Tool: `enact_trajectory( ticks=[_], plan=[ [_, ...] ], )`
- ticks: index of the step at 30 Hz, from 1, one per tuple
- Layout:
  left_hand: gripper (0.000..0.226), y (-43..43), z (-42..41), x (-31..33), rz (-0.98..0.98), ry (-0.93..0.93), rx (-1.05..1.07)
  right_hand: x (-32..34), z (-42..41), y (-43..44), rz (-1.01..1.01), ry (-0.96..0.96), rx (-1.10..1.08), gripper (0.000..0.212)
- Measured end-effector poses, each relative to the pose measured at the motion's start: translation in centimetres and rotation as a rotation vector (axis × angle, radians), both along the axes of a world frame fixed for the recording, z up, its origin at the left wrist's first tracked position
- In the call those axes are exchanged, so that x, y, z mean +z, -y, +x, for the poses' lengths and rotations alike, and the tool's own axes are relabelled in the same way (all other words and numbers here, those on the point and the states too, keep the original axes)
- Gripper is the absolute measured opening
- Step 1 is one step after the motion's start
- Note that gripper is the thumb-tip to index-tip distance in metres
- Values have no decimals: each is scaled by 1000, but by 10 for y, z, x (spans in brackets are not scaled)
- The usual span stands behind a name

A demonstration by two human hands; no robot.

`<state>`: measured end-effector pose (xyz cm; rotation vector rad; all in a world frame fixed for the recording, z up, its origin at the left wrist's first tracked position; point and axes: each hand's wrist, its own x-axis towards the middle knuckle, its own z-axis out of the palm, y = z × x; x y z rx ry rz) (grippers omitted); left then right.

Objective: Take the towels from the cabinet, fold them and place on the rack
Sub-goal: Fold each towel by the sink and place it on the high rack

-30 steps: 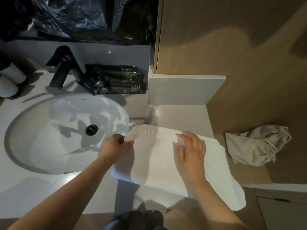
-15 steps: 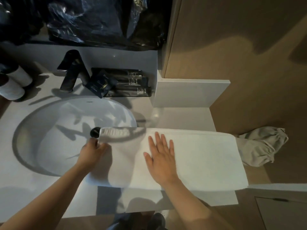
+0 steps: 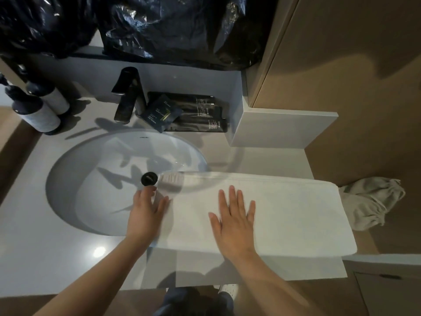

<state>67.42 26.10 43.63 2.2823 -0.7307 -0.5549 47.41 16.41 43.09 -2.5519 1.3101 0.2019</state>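
Left hand (image 3: 145, 215) has loosened its grip, fingers now straight on the towel (image 3: 296, 210) end over the sink (image 3: 75, 190); right hand (image 3: 234, 222) flat, fingers spread, mid-towel | towel long axis left-right across counter (image 3: 34, 247)

The right hand (image 3: 234, 222) is laid flat, palm down, fingers spread; the left hand (image 3: 145, 215) is held palm down, fingers straight.

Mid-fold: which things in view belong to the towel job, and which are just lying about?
Job: white towel, left hand at its sink end, right hand flat on it.
Lying about: faucet, dark toiletry packets, two bottles, grey cloth bag, black plastic bag.
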Motion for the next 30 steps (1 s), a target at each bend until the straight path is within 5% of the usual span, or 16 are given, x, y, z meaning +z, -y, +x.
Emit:
enact_trajectory(
  ticks=[8,16,30],
  plan=[
    [26,-2,10,2,0,-180,110,19,16,33,37,217,-25,56],
    [17,-8,16,5,-49,-398,117,23,56,74,51,167,64,42],
    [14,-17,-9,-3,-18,-168,-51,14,79,98,49,190,-114,20]
  ],
)
